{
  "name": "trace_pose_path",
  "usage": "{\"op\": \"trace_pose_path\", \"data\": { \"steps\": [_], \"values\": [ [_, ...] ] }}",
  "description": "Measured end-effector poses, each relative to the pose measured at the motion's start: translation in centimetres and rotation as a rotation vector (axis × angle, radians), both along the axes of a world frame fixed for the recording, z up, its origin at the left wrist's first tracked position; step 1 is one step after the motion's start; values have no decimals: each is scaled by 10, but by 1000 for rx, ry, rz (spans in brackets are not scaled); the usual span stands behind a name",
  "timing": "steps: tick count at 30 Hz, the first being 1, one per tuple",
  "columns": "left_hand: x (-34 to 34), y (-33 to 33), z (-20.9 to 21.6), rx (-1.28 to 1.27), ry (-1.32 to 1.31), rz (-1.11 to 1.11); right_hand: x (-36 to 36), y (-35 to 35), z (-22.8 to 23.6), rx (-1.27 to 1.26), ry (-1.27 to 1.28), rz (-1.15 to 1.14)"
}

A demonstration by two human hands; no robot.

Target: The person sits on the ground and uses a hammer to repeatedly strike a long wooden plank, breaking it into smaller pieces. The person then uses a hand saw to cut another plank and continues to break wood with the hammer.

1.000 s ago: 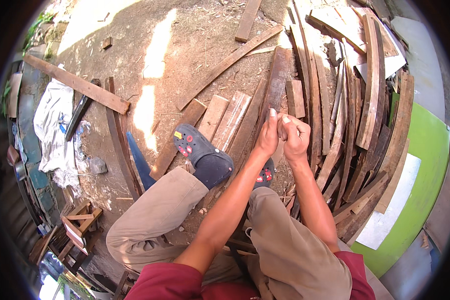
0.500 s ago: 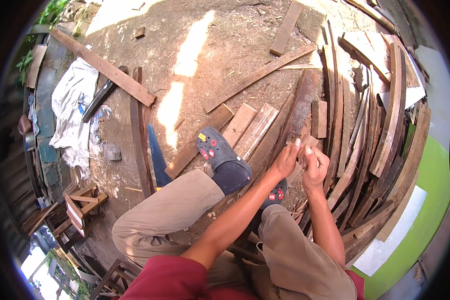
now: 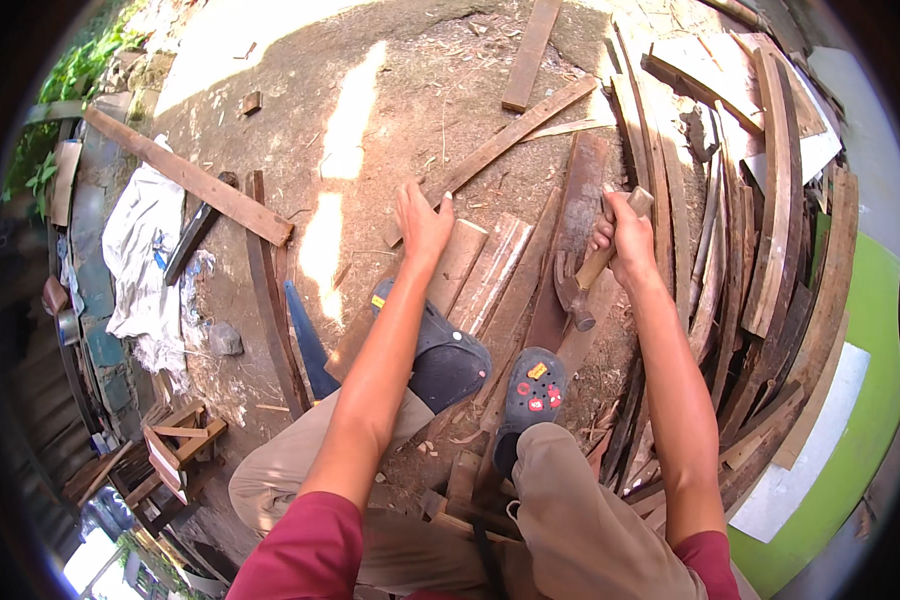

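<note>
My right hand (image 3: 630, 240) is closed around the wooden handle of a claw hammer (image 3: 576, 292). The hammer's metal head points down toward me, above a dark, wide plank (image 3: 582, 190). To the left, my left hand (image 3: 424, 222) is stretched out with thumb and fingers apart. It is over the near end of a long, narrow board (image 3: 520, 130) and beside a short board (image 3: 460, 262); I cannot tell whether it touches either. Part of another board (image 3: 352, 338) shows beyond my left forearm, by my clog.
Long wood strips (image 3: 775, 200) are heaped along the right. A blue saw blade (image 3: 308, 345) lies left of my feet, beside a dark beam (image 3: 272, 290). White cloth (image 3: 142, 255) and a slanted plank (image 3: 190, 180) lie farther left, above a small wooden stool (image 3: 175, 450).
My hands were together over the dark plank and are now apart. The left has swung left and forward; the right has moved slightly forward, with the hammer now plainly visible in it.
</note>
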State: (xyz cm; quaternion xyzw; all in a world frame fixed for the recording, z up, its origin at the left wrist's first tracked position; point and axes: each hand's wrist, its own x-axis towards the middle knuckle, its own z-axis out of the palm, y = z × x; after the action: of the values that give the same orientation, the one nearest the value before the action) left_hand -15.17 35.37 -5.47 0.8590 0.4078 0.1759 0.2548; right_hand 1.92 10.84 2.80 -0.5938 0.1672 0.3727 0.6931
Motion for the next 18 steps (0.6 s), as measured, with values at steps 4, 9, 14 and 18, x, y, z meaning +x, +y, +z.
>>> {"op": "trace_pose_path", "data": {
  "steps": [4, 9, 14, 18],
  "values": [
    [4, 37, -28, 124, 269, -201, -2, 9, 14, -56, -17, 124],
    [6, 40, -40, 136, 333, -370, -11, 3, 14, 36, -69, 104],
    [-2, 47, -2, 78, 262, -350, -15, 2, 20, 30, -129, 67],
    [-34, 62, 52, 26, 301, -396, -14, -2, 16, 23, -148, 66]
  ]
}}
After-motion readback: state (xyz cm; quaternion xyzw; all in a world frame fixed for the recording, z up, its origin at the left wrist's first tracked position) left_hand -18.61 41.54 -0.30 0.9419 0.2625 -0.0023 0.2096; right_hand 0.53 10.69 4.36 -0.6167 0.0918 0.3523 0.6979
